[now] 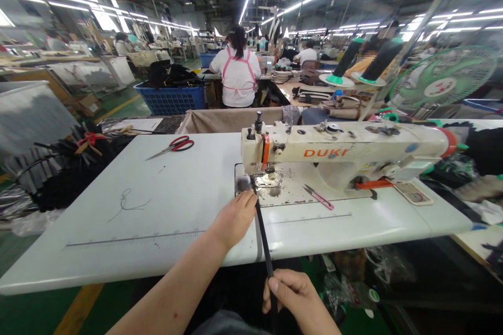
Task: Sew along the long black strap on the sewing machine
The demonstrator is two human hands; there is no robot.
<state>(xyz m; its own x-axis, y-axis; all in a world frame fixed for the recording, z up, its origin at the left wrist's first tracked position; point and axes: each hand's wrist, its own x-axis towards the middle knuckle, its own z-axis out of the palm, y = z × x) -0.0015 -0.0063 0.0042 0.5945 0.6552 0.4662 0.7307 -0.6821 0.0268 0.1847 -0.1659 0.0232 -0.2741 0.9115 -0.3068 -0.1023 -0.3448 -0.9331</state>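
A narrow black strap (264, 235) runs from under the needle area of a white sewing machine (291, 154) down past the table's front edge. Close to the presser foot, my left hand (238, 217) has its fingers closed on the strap; the fingertips are partly hidden. My right hand (293, 293) pinches the same strap between thumb and fingers, lower down and off the front edge. Pink-handled thread snips (320, 198) lie on the machine bed, right of the needle. Red-handled scissors (173, 146) rest at the back left of the white table (188, 188).
A loose thread (128, 203) lies on the left of the table. Black strips bundled with a red tie (90, 141) stand left of it. Behind are a fabric-lined bin (223, 121), a blue crate (173, 99) and a seated person (238, 76). A green fan (440, 86) stands at right.
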